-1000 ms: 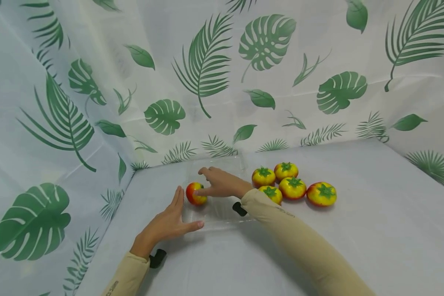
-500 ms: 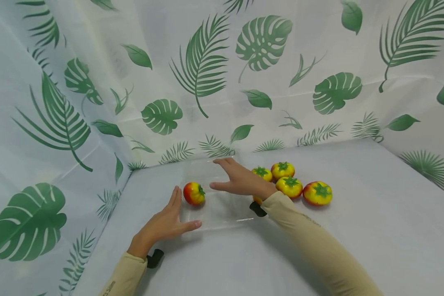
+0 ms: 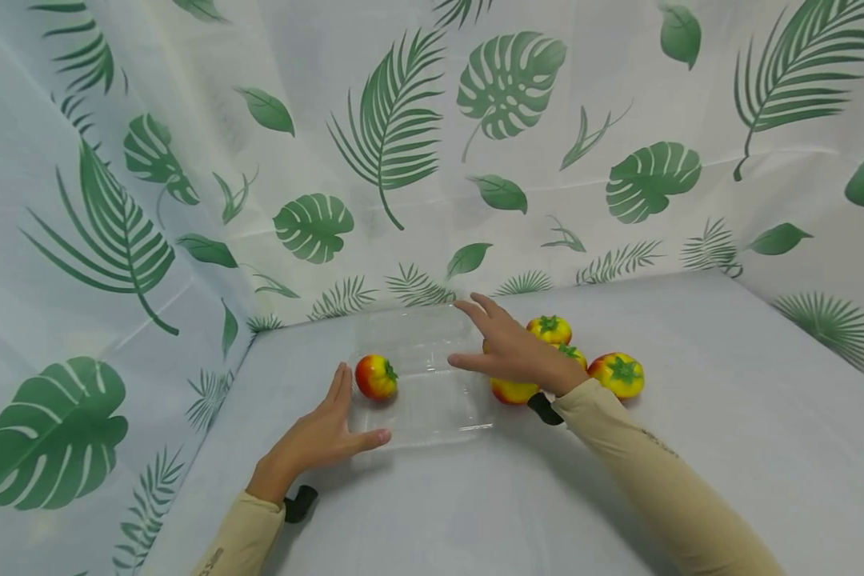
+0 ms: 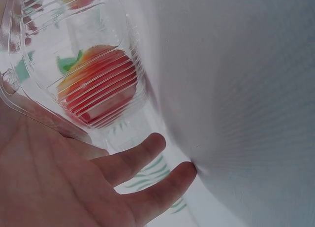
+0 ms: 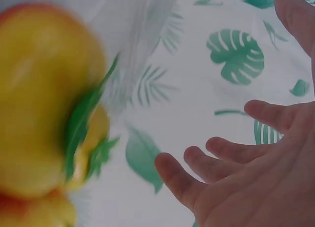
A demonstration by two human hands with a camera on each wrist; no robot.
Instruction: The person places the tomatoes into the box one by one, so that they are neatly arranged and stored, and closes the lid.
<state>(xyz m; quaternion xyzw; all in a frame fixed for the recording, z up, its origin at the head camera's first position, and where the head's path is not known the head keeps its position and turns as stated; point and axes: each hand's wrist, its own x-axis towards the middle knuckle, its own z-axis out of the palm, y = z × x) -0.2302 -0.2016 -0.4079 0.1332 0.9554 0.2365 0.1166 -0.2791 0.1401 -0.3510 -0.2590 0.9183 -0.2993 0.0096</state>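
A clear plastic box (image 3: 432, 408) lies on the table, with one red-and-yellow tomato-like fruit (image 3: 376, 378) in its left part. My left hand (image 3: 317, 436) is at the box's left side, fingers straight and thumb spread toward the front edge. Through the ribbed wall the fruit (image 4: 101, 84) shows in the left wrist view. My right hand (image 3: 511, 348), fingers spread and holding nothing, hovers between the box's right side and a group of similar fruits, partly covering them. Blurred yellow fruit (image 5: 44, 99) looms close to it in the right wrist view.
Right of the box sit several fruits with green leafy tops, among them a rightmost fruit (image 3: 622, 374) and a rear fruit (image 3: 550, 330). A leaf-print curtain (image 3: 403, 160) closes off the back and sides of the white table (image 3: 446, 512).
My right hand has drawn away from the fruit in the box and moved right, over the other fruits. That fruit stays in the box. The left hand has hardly moved.
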